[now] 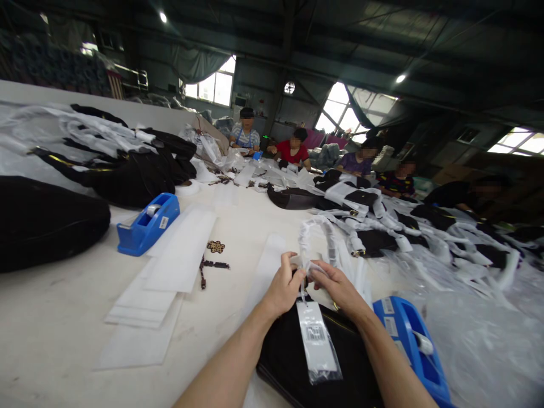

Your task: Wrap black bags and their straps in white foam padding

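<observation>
A black bag (293, 354) lies on the table right in front of me, its strap (317, 226) wrapped in white foam and looped up at the far side. At the near end of that strap, my left hand (285, 285) and my right hand (335, 283) pinch a piece of white foam wrap (304, 262) between their fingers. Below them hangs a white barcode tag (317, 337) in a clear sleeve, resting on the bag. The fingers partly cover the strap's fastening.
Blue tape dispensers stand to the left (148, 224) and right (410, 340). White foam sheets (182, 249), a leopard-print charm (216, 246) and a dark strap piece (203, 277) lie left. Black bags (136, 175) are heaped left and far right. Several people sit across the table.
</observation>
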The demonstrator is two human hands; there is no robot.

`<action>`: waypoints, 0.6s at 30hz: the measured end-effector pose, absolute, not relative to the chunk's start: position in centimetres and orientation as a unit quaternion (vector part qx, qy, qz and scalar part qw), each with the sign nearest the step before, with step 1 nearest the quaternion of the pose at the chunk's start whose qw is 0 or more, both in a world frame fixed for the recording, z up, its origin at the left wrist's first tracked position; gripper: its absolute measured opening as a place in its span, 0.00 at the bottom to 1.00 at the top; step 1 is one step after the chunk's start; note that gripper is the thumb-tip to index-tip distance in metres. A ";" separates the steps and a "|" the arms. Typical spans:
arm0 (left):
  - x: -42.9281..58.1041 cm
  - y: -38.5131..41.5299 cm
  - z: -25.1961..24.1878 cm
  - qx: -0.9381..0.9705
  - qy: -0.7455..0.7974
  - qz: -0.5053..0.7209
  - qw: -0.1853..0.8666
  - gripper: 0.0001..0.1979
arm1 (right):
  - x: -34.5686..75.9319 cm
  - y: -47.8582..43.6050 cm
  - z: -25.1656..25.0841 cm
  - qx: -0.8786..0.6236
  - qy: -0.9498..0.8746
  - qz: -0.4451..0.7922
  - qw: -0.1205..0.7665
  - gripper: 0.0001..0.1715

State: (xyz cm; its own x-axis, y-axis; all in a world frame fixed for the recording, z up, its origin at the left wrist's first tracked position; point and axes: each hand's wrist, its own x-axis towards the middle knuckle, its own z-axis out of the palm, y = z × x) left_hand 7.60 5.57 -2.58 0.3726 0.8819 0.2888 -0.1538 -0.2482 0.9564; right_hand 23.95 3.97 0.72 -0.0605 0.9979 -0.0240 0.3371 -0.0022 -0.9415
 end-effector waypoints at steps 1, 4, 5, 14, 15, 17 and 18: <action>7.6 5.6 -2.6 0.618 0.290 0.481 0.550 0.15 | 24.0 4.2 0.8 -0.567 -0.622 0.388 0.375 0.20; 7.7 5.7 -2.6 0.601 0.296 0.487 0.560 0.13 | 23.9 4.7 1.4 -0.562 -0.667 0.322 0.368 0.22; 7.7 5.7 -2.6 0.603 0.303 0.488 0.554 0.12 | 23.9 4.9 1.6 -0.556 -0.673 0.316 0.372 0.21; 7.4 6.4 -2.6 0.609 0.369 0.497 0.496 0.14 | 23.9 5.0 2.5 -0.554 -0.635 0.376 0.386 0.23; 7.3 6.6 -2.7 0.612 0.345 0.493 0.513 0.14 | 23.8 4.9 2.5 -0.556 -0.626 0.384 0.390 0.23; 7.4 6.7 -2.8 0.607 0.310 0.489 0.544 0.14 | 23.8 5.0 2.4 -0.553 -0.617 0.393 0.398 0.23; 7.5 6.8 -2.8 0.597 0.304 0.494 0.555 0.13 | 23.8 5.1 2.3 -0.551 -0.615 0.394 0.404 0.22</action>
